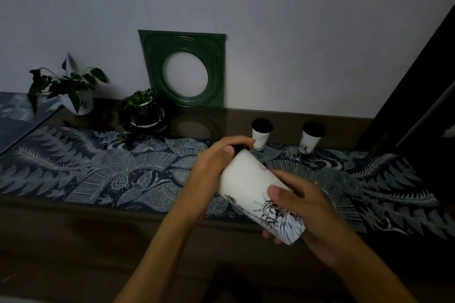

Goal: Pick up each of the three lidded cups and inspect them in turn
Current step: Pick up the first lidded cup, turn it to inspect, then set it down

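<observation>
A tall white paper cup (248, 179) with a statue drawing near its base lies tilted in both hands, lid end pointing away. My left hand (216, 162) wraps the lid end, hiding most of the black lid. My right hand (302, 206) grips the cup's base end. Two smaller white cups with black lids stand upright on the patterned runner (98, 172) behind: one (261, 133) just past my left fingers, the other (311, 137) further right.
A dark counter (73, 229) runs along a white wall. Two potted plants (71, 91) (144, 110) stand at the back left. A green square frame with a round opening (184, 69) leans on the wall. A dark panel (423, 96) rises at the right.
</observation>
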`<state>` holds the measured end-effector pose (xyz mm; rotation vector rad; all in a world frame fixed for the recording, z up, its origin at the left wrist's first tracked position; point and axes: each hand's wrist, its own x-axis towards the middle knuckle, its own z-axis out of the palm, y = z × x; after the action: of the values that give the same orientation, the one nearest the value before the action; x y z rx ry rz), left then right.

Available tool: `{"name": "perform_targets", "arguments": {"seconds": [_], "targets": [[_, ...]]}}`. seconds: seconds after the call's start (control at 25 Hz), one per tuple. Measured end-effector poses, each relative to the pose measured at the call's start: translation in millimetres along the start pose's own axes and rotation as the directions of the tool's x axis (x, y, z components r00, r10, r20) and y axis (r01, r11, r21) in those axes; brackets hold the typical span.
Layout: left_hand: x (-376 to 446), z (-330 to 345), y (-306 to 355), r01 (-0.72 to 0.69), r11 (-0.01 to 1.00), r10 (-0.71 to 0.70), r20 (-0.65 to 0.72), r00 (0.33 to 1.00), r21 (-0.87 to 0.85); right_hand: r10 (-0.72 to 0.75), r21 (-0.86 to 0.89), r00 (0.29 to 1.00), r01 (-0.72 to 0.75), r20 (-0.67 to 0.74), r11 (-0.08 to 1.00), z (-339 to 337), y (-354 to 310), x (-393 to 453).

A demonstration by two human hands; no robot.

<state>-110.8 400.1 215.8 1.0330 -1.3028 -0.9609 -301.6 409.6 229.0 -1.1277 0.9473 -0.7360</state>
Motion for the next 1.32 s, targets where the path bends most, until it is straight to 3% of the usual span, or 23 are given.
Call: {"name": "perform_targets", "arguments": {"seconds": [0.12,0.16,0.2,0.28,0.32,0.36,0.4,0.44,0.52,0.56,0.68,0.76,0.8,0.84,0.92,0.96,1.0,1.04,1.12,1.16,1.2,1.24,1.32], "targets": [[-1.6,3.8,-2.6,0.023,0.999,-0.027,-0.103,0.994,-0.039,-0.004,-0.037,1.000,0.004,0.001,0.999,2.7,0.5,-3.5],[-0.7,4.5,-3.2,0.052,0.998,-0.057,-0.149,0.987,-0.042,-0.065,-0.185,0.997,0.057,-0.038,0.981,3.0,3.2,-4.5],[0.0,4.5,-3.7,0.086,0.996,-0.091,-0.188,0.978,-0.034,-0.167,-0.442,0.985,0.129,-0.047,0.888,2.5,6.8,-5.8],[-0.5,3.9,-4.8,0.155,0.988,-0.155,-0.219,0.963,-0.015,-0.351,-0.904,0.933,0.219,0.083,0.368,2.8,15.9,-7.1],[-2.2,3.8,-4.6,0.173,0.985,-0.170,-0.206,0.964,-0.005,-0.399,-0.948,0.904,0.250,0.155,0.198,3.9,20.5,-7.5],[-4.3,3.8,-3.7,0.176,0.984,-0.172,-0.177,0.969,0.007,-0.429,-0.948,0.887,0.269,0.173,0.174,4.3,24.5,-9.2],[-7.2,3.7,-2.4,0.167,0.986,-0.163,-0.141,0.977,0.019,-0.438,-0.931,0.885,0.282,0.158,0.234,5.5,25.4,-12.5],[-10.0,2.9,-1.5,0.148,0.989,-0.145,-0.105,0.984,0.026,-0.415,-0.867,0.903,0.293,0.112,0.404,5.9,24.0,-14.7],[-15.7,-0.9,-0.9,0.105,0.994,-0.105,-0.053,0.993,0.003,-0.217,-0.471,0.976,0.207,0.034,0.858,3.9,20.2,-13.4],[-18.4,-2.4,-0.2,0.087,0.996,-0.088,-0.031,0.996,-0.025,-0.119,-0.216,0.992,0.124,0.039,0.968,2.7,17.5,-13.7],[-23.7,-4.1,-2.3,0.025,0.997,-0.026,-0.022,0.999,-0.072,0.043,0.070,0.994,-0.050,0.099,0.996,4.6,15.5,-16.5],[-23.0,-3.9,-2.4,0.020,0.997,-0.026,-0.090,0.996,-0.068,0.041,0.028,0.997,-0.043,0.072,0.999,7.4,15.6,-16.6],[-21.7,-3.8,-2.9,0.041,0.998,-0.048,-0.124,0.991,-0.054,-0.029,-0.130,0.999,0.033,0.029,0.991,9.1,16.2,-17.3],[-19.7,-3.5,-4.0,0.080,0.997,-0.082,-0.153,0.985,-0.023,-0.158,-0.420,0.987,0.153,0.023,0.894,10.3,17.2,-18.1],[-16.2,-3.4,-5.0,0.171,0.984,-0.160,-0.185,0.969,0.043,-0.382,-0.911,0.913,0.272,0.143,0.310,11.6,23.9,-16.7],[-15.1,-4.3,-4.1,0.196,0.978,-0.181,-0.180,0.967,0.068,-0.433,-0.953,0.878,0.280,0.206,0.115,13.2,27.9,-15.8],[-15.2,-5.7,-3.1,0.200,0.976,-0.185,-0.156,0.970,0.084,-0.455,-0.956,0.864,0.282,0.217,0.079,13.4,32.1,-15.8],[-16.1,-7.7,-2.6,0.187,0.979,-0.176,-0.119,0.977,0.082,-0.469,-0.945,0.861,0.295,0.198,0.143,14.0,32.9,-16.9],[-20.5,-13.2,-1.9,0.134,0.991,-0.134,-0.044,0.990,0.008,-0.382,-0.742,0.920,0.314,0.084,0.593,15.0,27.1,-16.8],[-22.7,-16.1,-1.4,0.092,0.995,-0.093,-0.020,0.995,-0.048,-0.267,-0.457,0.963,0.257,0.044,0.852,14.5,23.6,-16.0],[-24.0,-18.4,-1.5,0.044,0.995,-0.045,-0.008,0.999,-0.088,-0.159,-0.149,0.986,0.164,0.046,0.975,14.8,20.8,-15.7],[-24.2,-19.6,-1.2,0.011,0.994,-0.012,-0.011,1.000,-0.106,-0.068,0.057,0.996,0.064,0.064,0.996,15.8,19.8,-14.5],[-21.3,-19.9,-2.3,0.002,0.994,-0.007,-0.050,0.999,-0.105,-0.001,0.121,0.995,-0.011,0.102,0.993,17.9,18.6,-11.8]]}}
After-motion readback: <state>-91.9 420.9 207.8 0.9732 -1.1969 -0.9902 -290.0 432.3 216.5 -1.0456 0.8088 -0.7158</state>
